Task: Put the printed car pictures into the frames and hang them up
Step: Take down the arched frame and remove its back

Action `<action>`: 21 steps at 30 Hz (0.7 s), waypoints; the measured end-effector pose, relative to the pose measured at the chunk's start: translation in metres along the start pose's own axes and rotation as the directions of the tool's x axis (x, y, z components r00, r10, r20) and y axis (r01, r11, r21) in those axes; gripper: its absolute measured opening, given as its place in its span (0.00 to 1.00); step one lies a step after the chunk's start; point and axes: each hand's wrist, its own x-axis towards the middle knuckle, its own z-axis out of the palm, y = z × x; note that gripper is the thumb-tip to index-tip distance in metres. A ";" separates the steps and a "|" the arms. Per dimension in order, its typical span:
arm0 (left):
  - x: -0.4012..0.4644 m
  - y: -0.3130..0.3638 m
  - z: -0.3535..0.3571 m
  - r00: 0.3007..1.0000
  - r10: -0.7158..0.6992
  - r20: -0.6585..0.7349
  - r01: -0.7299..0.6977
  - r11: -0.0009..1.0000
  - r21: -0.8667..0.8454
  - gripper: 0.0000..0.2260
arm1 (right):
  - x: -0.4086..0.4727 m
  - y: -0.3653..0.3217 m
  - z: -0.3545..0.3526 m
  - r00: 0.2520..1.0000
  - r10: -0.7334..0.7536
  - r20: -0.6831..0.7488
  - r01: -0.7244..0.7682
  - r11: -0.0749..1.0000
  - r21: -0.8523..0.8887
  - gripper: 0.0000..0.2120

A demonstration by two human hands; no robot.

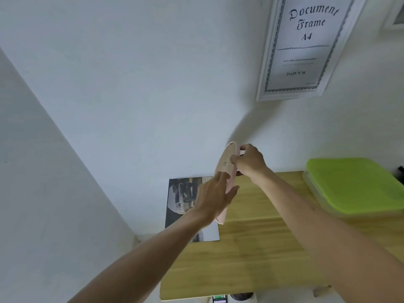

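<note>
Two bare hands are working together over the far left part of a wooden desk [262,248]. Furthest left, a printed car picture [181,200] is lying flat at the desk's far left corner, at about ten o'clock from the desk's middle, its left edge overhanging slightly; the print is showing a pale vehicle on a dark ground, partly covered by the left forearm. Just to its right, the left hand [213,199] is reaching forward with its fingers straight and spread, the fingertips touching the near face of a pale pink sheet [227,169] that looks like a thin backing board or paper, seen almost edge-on; which it is cannot be told. At one o'clock from the left hand, the right hand [250,162] is pinching the upper part of that sheet between thumb and curled fingers, holding it upright above the desk, close to the white wall [131,84]. Further right and high on the wall, at twelve o'clock from the right hand, a white document frame [306,47] is hanging, tilted in the wide-angle view, with its "Document Frame A4" insert inside. Far right, a lime-green lidded box [354,186] is sitting on the desk's far right corner.
</note>
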 end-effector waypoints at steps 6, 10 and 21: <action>0.014 -0.008 0.012 0.989 -0.149 0.028 0.151 0.972 -0.180 0.21 | 0.014 0.023 -0.043 0.993 0.008 0.118 -0.018 0.996 0.086 0.24; 0.042 -0.026 0.008 0.902 -0.418 0.103 0.431 0.871 -0.236 0.34 | 0.030 0.040 -0.069 0.970 -0.004 0.244 -0.035 0.987 0.155 0.24; 0.073 -0.025 0.011 0.834 -0.499 0.235 0.525 0.587 -0.617 0.28 | 0.091 0.072 -0.114 0.929 -0.213 0.302 0.266 0.953 -0.147 0.32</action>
